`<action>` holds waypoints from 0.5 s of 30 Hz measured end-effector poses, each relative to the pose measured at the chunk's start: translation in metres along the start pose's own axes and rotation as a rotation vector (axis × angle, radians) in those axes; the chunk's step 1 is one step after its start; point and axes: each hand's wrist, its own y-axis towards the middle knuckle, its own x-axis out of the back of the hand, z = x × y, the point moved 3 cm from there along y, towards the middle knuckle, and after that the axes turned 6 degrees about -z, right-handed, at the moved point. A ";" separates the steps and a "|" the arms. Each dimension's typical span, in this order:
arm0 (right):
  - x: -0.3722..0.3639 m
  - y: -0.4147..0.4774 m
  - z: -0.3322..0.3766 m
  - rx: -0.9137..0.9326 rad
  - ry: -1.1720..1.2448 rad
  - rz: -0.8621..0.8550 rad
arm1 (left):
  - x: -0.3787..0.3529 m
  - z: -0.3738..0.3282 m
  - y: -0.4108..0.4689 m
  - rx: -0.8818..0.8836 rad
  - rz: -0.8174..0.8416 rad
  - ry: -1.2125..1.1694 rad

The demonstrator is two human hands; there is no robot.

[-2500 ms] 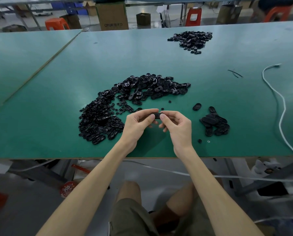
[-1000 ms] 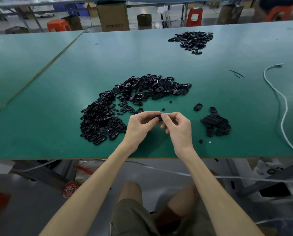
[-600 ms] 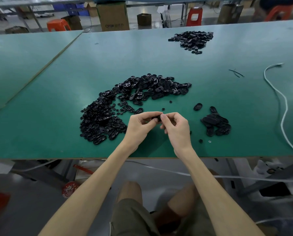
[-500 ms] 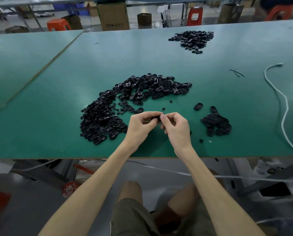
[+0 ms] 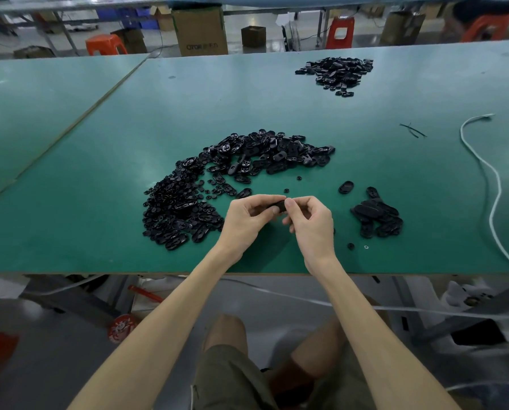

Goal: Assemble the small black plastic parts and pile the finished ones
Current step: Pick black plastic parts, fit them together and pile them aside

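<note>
My left hand (image 5: 247,218) and my right hand (image 5: 312,223) meet above the near middle of the green table (image 5: 99,173). Together they pinch one small black plastic part (image 5: 279,206) between thumbs and fingertips; most of it is hidden by the fingers. A big curved heap of loose black parts (image 5: 217,184) lies just beyond and left of my hands. A small pile of black oval pieces (image 5: 377,217) sits to the right of my right hand, with one oval piece (image 5: 345,187) apart from it.
Another heap of black parts (image 5: 336,73) lies far back right. A white cable (image 5: 491,184) snakes along the right side. Two tiny rings (image 5: 358,247) lie near the front edge. Cardboard boxes (image 5: 200,31) and orange stools stand beyond the table.
Both hands have stayed together on the same small part, with only slight finger shifts; the piles have not changed.
</note>
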 end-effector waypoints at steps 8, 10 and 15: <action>0.001 -0.001 0.000 -0.004 0.004 0.009 | -0.002 -0.002 -0.001 -0.018 -0.031 0.066; 0.001 -0.001 0.002 -0.003 0.025 -0.004 | -0.003 -0.007 0.000 -0.037 -0.047 0.110; 0.003 0.000 0.002 -0.059 0.098 -0.067 | -0.020 -0.039 0.024 -0.078 -0.150 0.136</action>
